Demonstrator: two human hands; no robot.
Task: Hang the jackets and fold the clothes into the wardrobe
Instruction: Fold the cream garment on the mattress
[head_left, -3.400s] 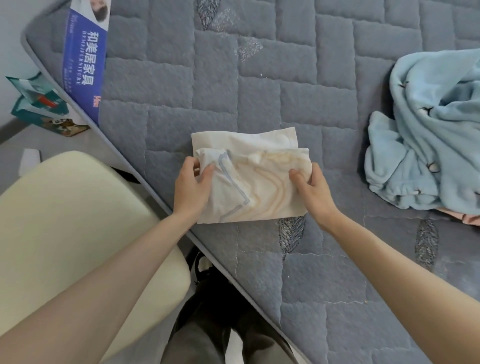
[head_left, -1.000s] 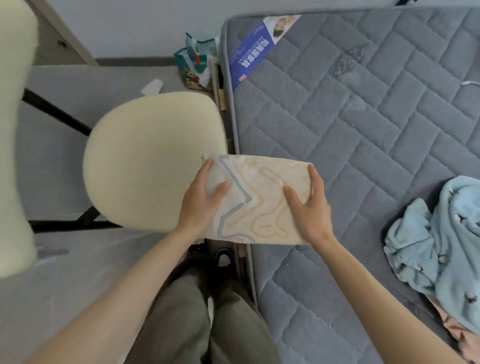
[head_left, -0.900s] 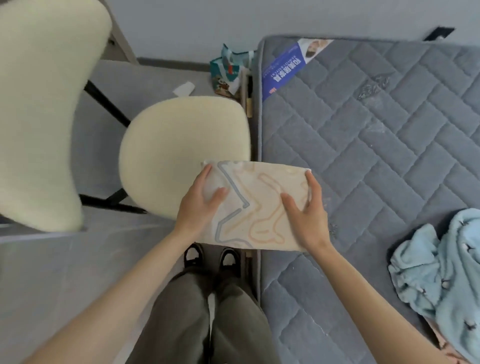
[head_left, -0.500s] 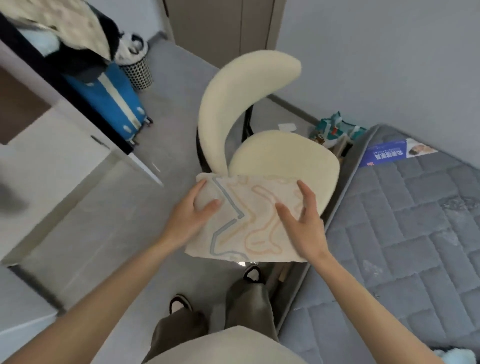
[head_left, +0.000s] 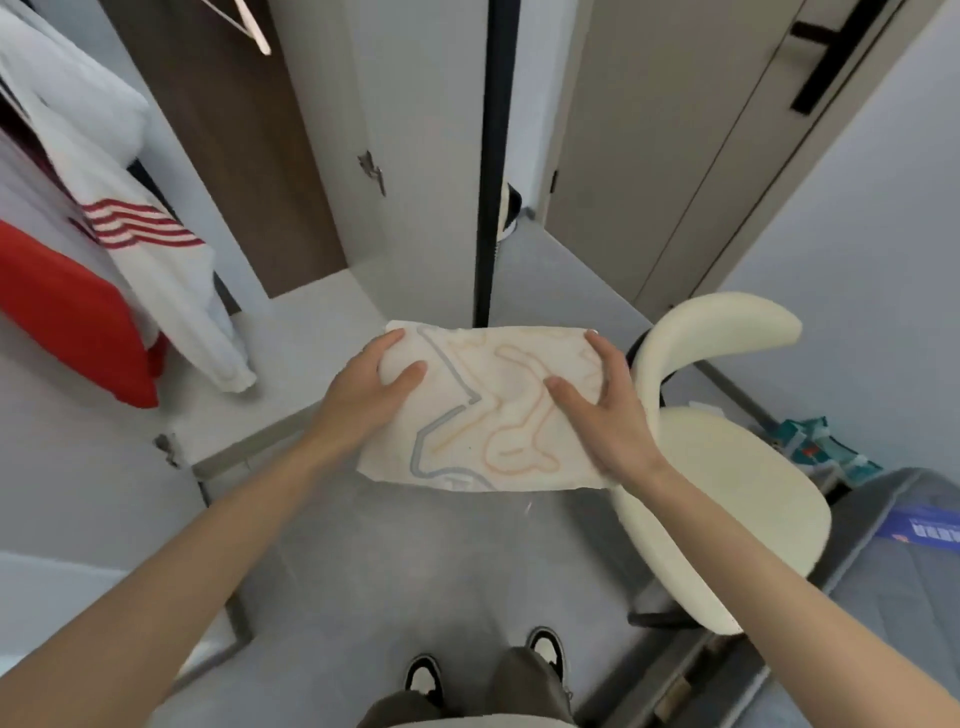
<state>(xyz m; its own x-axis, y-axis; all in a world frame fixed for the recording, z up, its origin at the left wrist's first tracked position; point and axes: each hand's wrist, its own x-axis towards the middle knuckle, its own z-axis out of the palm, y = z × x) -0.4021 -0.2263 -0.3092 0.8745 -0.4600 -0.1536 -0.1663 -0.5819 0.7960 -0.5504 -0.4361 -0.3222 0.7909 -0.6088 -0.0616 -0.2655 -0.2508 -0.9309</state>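
Both hands grip a folded cloth (head_left: 488, 410) in the air: left hand (head_left: 363, 400) on its left edge, right hand (head_left: 608, 415) on its right.

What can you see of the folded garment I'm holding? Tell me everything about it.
The folded garment is cream, soft-looking fabric folded into a flat, roughly rectangular packet, printed with winding outlines in pale orange and one in grey-blue. It lies nearly level in the air above the grey floor, long side across the view. The left hand grips its left end and the right hand its right end, each with the thumb on top. Nothing else touches it.
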